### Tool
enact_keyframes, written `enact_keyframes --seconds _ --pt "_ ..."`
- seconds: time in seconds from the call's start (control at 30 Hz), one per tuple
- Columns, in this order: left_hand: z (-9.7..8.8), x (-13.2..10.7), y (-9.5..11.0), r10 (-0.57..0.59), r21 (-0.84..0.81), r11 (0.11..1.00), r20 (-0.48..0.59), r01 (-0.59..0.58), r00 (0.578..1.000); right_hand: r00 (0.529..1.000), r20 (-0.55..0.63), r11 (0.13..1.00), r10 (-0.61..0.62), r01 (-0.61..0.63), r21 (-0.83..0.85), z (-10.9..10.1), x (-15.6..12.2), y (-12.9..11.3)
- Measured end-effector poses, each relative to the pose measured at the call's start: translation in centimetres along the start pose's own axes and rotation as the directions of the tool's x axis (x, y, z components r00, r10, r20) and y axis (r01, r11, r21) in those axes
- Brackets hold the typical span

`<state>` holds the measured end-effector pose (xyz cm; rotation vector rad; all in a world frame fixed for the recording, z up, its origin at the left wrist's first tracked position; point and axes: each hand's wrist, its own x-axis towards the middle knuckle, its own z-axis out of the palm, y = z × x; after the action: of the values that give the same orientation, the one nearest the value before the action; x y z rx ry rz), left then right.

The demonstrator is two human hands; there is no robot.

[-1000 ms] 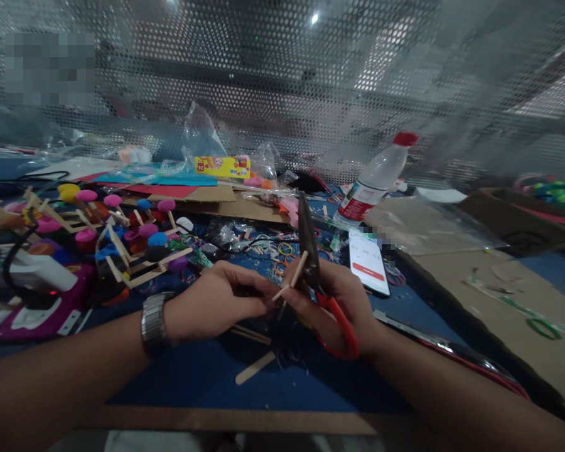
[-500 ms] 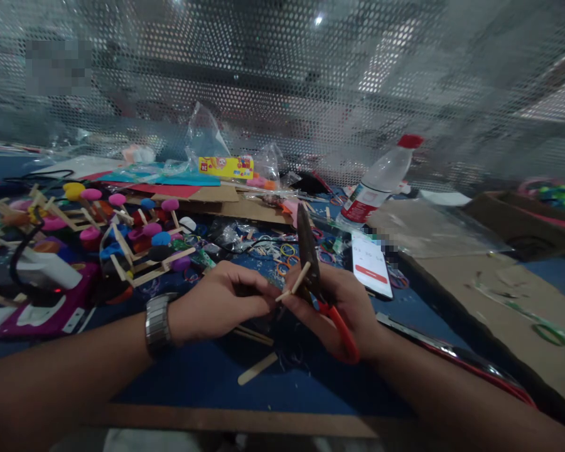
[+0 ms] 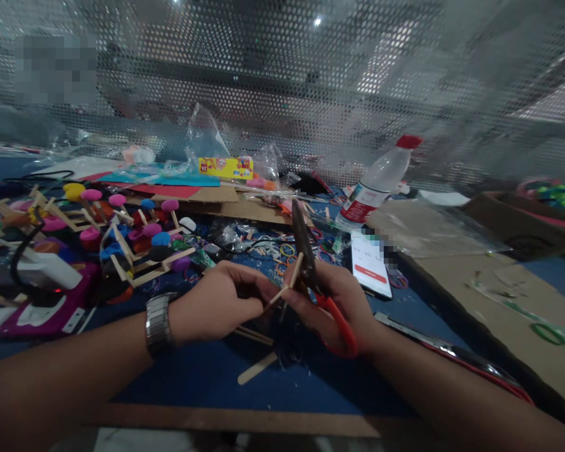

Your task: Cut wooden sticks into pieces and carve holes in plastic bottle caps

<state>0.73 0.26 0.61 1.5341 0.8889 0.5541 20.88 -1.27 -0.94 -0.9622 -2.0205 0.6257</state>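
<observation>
Head view showed many seemingly finished stick-and-clay pieces [image 3: 90,237] left of the fingers. The right hand [image 3: 346,289] gripped scissors [image 3: 304,242]; the left hand [image 3: 219,301] had fingertips nearly together, their hold unclear. Loose sticks [image 3: 257,368] lay unused below; small angled sticks [image 3: 295,272], pinched by right fingertips, looked unfinished.

Blue tabletop [image 3: 329,392] noted, brown along its front edge. Directly on it: flat wooden stick [image 3: 257,368], lower centre; phone [image 3: 371,267] (screen lit), right of centre; coloured bands [image 3: 287,250], mid-frame; purple power strip [image 3: 82,298], lower left.
</observation>
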Motion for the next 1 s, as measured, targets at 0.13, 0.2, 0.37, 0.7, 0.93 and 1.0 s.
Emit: enact_keyframes --seconds 0.13,0.2,0.37,0.7,0.93,1.0 --pt "0.1 -0.1 0.0 -0.026 -0.051 0.998 0.001 0.026 1.000 0.999 -0.003 0.998 0.045 -0.045 0.034 0.0 0.0 -0.2" --pt "0.2 -0.2 -0.1 -0.011 -0.021 1.000 -0.008 0.011 1.000 0.998 0.001 0.997 0.057 -0.057 0.052 0.0 0.0 -0.1" --pt "0.1 -0.1 -0.4 0.040 0.038 0.998 -0.011 -0.040 0.999 0.993 0.001 0.985 0.118 -0.118 0.129 0.3 0.0 0.0" --pt "0.4 0.2 -1.1 -0.047 -0.153 0.987 0.027 0.050 0.999 0.898 0.011 0.716 0.440 -0.358 0.599 0.6 0.2 0.6" --pt "0.4 0.2 -1.0 -0.067 -0.175 0.981 0.073 0.079 0.995 0.867 0.153 0.539 0.475 -0.424 0.728 0.9 0.5 0.7" --pt "0.3 0.2 -0.9 -0.071 -0.178 0.980 0.083 0.085 0.994 0.880 0.153 0.548 0.450 -0.407 0.731 1.0 0.4 0.6"
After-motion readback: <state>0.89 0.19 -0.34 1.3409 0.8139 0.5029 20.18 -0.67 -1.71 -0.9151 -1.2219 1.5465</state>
